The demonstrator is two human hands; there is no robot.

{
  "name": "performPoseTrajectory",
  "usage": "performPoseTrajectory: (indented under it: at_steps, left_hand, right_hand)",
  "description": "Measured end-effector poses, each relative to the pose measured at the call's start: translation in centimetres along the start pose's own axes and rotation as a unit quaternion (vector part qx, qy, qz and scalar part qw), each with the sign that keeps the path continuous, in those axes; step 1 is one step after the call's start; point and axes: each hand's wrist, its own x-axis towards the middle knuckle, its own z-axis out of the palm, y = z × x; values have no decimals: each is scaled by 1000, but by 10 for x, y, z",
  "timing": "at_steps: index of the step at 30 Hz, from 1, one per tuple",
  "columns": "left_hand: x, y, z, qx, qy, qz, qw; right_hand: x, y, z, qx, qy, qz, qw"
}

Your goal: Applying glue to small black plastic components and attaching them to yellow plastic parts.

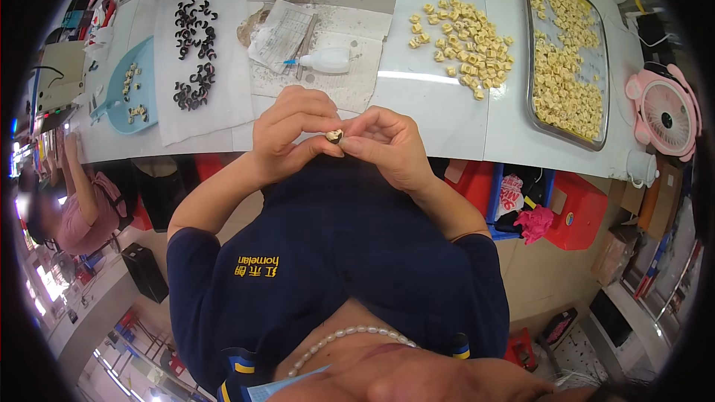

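Note:
In front of my body, at the near table edge, my left hand [299, 132] and my right hand [389, 147] meet, both closed. Thumbs and fingertips of both pinch a small cream-and-black piece [334, 136]; the fingers partly cover it. Beyond them a white squeeze bottle [326, 60] with a thin blue tip lies on a stained cardboard sheet [356, 91]. Black curved pieces [195, 88] are scattered on white paper to the left. To the right lies a loose pile of small cream block-like pieces [477, 48].
A light blue dustpan-shaped tray [119, 117] at the left holds several cream-and-black pieces. A metal-rimmed tray [530, 89] of cream pieces stands at the right, near a pink fan [666, 115] and a white mug [642, 167]. Another person [89, 208] sits at the far left.

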Motion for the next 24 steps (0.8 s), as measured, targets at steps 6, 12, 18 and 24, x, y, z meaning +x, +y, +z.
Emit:
performPoseTrajectory:
  at_steps: [6,12,18,24]
  left_hand:
    - [-1,2,-2,27,10,39,999]
    - [-3,3,-9,64,11,67,996]
    - [-11,-7,-9,24,31,31,999]
    - [-27,1,15,-520,154,-303,784]
  right_hand:
    - [3,3,4,70,4,49,996]
    - [6,3,6,73,-2,67,995]
    - [12,3,14,57,33,82,994]
    - [23,15,18,-405,115,-281,862]
